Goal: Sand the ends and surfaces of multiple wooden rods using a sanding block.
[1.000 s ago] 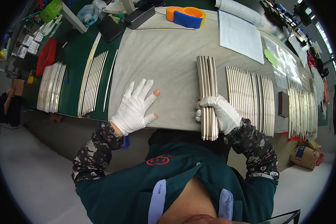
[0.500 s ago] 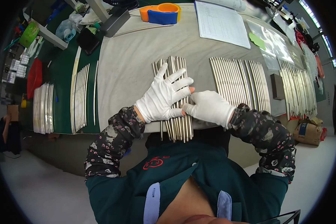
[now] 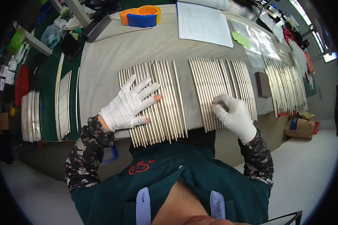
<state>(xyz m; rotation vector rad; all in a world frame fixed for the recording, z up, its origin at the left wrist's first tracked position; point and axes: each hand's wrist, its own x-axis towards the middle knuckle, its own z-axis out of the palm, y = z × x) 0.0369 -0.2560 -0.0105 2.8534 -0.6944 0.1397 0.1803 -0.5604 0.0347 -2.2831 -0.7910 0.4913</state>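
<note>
My left hand (image 3: 129, 105), in a white glove with the thumb and a fingertip bare, lies flat and spread on a row of thin silvery metal rods (image 3: 167, 101). The rods lie side by side, their near ends reaching past the table edge; one rod (image 3: 179, 97) at the right stands slightly apart. My right hand (image 3: 234, 114), gloved too, is over a second group of rods (image 3: 206, 82). Its fingers are curled, thumb and forefinger tips close together, and no rod shows in them. Whether it touches the rods beneath cannot be seen.
Further right are more rods (image 3: 242, 75), a dark block (image 3: 263, 84) and another rod bundle (image 3: 285, 90). Behind lie an orange and blue tape dispenser (image 3: 142, 17), a ruled paper sheet (image 3: 204, 26) and clear plastic bags (image 3: 261, 41). Rod stacks (image 3: 64, 105) stand at the left.
The rods under my left hand have gone from a heaped bundle to a wider, flat row. My right hand has left them and moved right, over the second group. The view has shifted.
</note>
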